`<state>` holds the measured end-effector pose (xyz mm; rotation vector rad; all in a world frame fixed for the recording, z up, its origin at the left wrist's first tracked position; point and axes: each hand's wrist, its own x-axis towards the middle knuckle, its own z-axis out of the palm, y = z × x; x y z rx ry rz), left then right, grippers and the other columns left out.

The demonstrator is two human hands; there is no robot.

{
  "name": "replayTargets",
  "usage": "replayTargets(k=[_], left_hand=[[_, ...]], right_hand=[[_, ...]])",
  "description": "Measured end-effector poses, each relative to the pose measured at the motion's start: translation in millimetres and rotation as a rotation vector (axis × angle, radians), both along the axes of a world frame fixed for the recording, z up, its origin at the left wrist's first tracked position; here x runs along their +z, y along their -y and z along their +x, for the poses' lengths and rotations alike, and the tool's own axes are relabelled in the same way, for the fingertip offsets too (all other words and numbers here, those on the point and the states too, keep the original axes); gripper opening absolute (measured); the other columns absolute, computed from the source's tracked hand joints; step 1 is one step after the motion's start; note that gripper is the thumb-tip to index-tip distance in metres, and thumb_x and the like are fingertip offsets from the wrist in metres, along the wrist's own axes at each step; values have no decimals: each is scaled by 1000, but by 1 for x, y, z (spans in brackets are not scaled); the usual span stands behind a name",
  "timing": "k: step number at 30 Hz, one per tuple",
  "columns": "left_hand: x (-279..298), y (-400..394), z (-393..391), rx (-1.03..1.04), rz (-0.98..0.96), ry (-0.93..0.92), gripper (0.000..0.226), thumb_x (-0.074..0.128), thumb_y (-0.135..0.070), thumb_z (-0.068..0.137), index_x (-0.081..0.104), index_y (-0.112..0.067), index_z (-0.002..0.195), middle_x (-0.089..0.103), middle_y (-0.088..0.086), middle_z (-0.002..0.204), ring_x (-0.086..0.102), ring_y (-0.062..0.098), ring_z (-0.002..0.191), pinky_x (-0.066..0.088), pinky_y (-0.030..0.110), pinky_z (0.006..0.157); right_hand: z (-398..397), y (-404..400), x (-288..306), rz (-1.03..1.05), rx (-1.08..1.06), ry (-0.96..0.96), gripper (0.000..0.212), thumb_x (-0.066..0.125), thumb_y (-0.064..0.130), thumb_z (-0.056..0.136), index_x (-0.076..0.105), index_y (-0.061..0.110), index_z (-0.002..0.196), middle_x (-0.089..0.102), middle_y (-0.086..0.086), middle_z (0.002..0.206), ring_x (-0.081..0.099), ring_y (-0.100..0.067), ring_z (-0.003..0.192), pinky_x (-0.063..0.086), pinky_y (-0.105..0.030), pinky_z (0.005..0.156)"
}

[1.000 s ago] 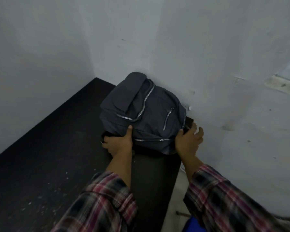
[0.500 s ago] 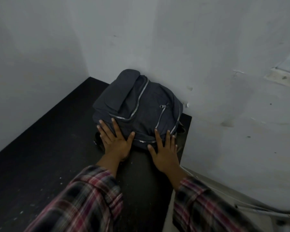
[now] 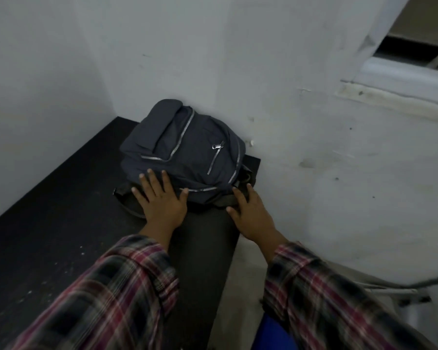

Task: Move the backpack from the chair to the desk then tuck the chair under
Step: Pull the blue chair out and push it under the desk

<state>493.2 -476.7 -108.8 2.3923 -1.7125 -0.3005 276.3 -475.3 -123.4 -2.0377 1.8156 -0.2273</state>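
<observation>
A dark grey backpack (image 3: 185,150) with silver zips lies on the black desk (image 3: 61,223), pushed into the far corner against the white wall. My left hand (image 3: 159,200) lies flat and open, its fingertips resting on the backpack's near left edge. My right hand (image 3: 250,213) is flat and open too, by the near right corner, touching a strap at the desk's right edge. A blue patch of the chair (image 3: 271,334) shows at the bottom, below my right sleeve.
White walls close the desk in at the back and left. A window ledge (image 3: 395,94) juts from the wall at the upper right. A grey metal frame (image 3: 395,286) stands low on the right, beside the desk's right edge.
A second ago both hands gripped the backpack's near edge. They have let go, spread flat, and my right hand has slid right toward the desk's edge. The backpack has settled against the wall.
</observation>
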Motion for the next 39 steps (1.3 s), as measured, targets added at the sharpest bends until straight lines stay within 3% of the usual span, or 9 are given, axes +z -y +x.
replayTargets(k=[4,6,8,15,21,26,29,34,39], left_hand=[[25,-48,-52,-182,-12,114,73,22,-62,94,18,-18,153,9,15,163,-2,35,151,-15,66,111],[36,-79,-85,-244,-50,97,73,23,-62,92,37,-15,147,29,17,158,13,37,149,-10,69,110],[44,-114,-122,-293,-78,90,75,23,-63,90,44,-13,142,38,17,153,22,37,147,-7,70,111],[65,-254,-243,-491,47,12,69,19,-61,95,27,-20,149,34,11,155,21,32,147,-8,65,115],[64,-357,-329,-715,124,0,65,22,-61,95,35,-22,146,38,7,153,29,27,143,8,61,117],[69,-414,-376,-942,73,23,61,27,-58,95,43,-21,140,43,6,149,34,26,139,21,55,115],[75,-437,-401,-1023,46,-1,59,28,-57,96,45,-19,139,45,7,147,37,28,138,24,51,115],[68,-499,-455,-1150,97,-143,60,29,-54,98,40,-16,143,44,10,149,38,31,136,28,51,114],[49,-560,-498,-1174,200,-362,78,47,-61,88,33,-10,146,43,11,148,43,31,133,39,43,108]], right_hand=[[-55,-56,14,13,-47,-33,63,39,47,98,20,22,153,4,-17,162,9,-34,149,15,-46,121],[-88,-90,20,19,-70,-55,64,39,48,98,20,22,153,3,-17,162,9,-34,149,14,-47,121],[-124,-129,27,29,-108,-71,65,39,49,97,19,22,153,2,-17,162,8,-34,149,14,-48,121],[-248,-275,46,46,-241,-152,69,42,49,96,15,23,154,0,-17,162,7,-36,148,15,-52,120],[-335,-378,65,101,-351,-341,68,39,50,96,13,24,154,0,-14,163,3,-35,149,8,-55,119],[-402,-444,85,56,-449,-514,58,39,42,97,28,19,150,10,-15,162,5,-34,149,7,-59,118],[-429,-488,94,57,-524,-448,62,37,43,99,21,18,153,7,-12,163,6,-32,149,9,-59,117],[-442,-545,89,75,-554,-158,63,28,44,101,2,25,155,-1,-7,164,4,-26,151,8,-55,120],[-440,-567,82,75,-535,20,64,23,43,102,-4,17,155,-1,-8,164,3,-24,151,10,-53,121]])
